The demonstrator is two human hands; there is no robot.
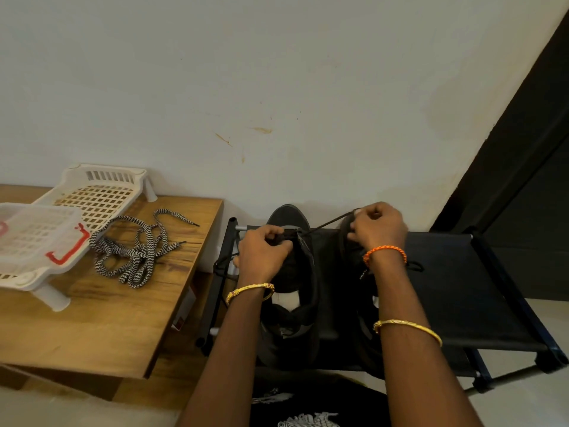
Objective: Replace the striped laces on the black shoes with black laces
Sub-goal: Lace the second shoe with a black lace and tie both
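Fingers (358, 224) of right hand (380, 226) pinch taut black lace (328, 223); left hand (261, 257) grips shoe (292, 272). Pull evenly, brace shoe.

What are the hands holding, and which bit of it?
The right hand pinches the black lace near its free end, pulling it taut. The left hand grips the left black shoe at its eyelets.

Left hand (264, 253) grips left black shoe (289, 291) tongue; right hand (379, 226) pulls black lace (329, 223) taut. Striped laces (135, 251) piled on tabletop (101, 328) beside white baskets (101, 192).
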